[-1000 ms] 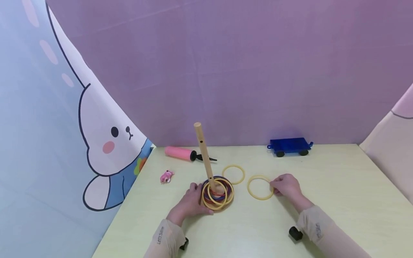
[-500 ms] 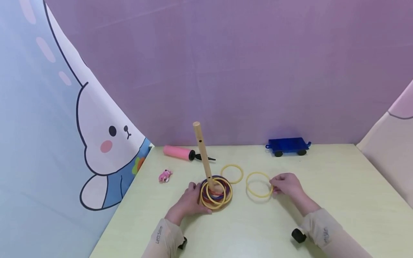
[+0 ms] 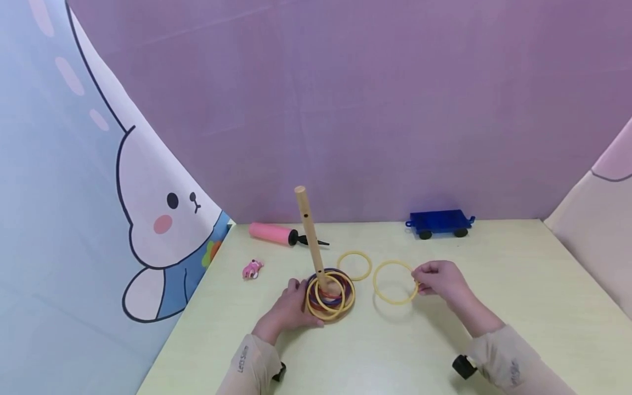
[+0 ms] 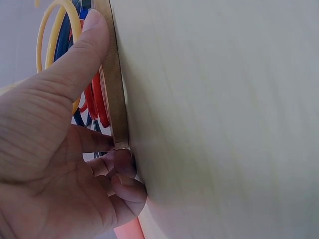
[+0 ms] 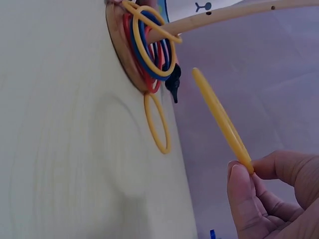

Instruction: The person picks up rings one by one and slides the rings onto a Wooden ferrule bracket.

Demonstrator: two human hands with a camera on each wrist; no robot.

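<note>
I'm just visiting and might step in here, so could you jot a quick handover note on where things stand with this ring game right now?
Left hand: grips the edge of the round wooden base of the tilted wooden peg, steadying it.
Right hand: pinches a thin yellow plastic ring at its rim, lifted clear of the pale table.
Done: several yellow, red and blue rings already sit around the peg.
Left: the held ring, plus one more yellow ring lying flat on the table just behind the base.
</note>
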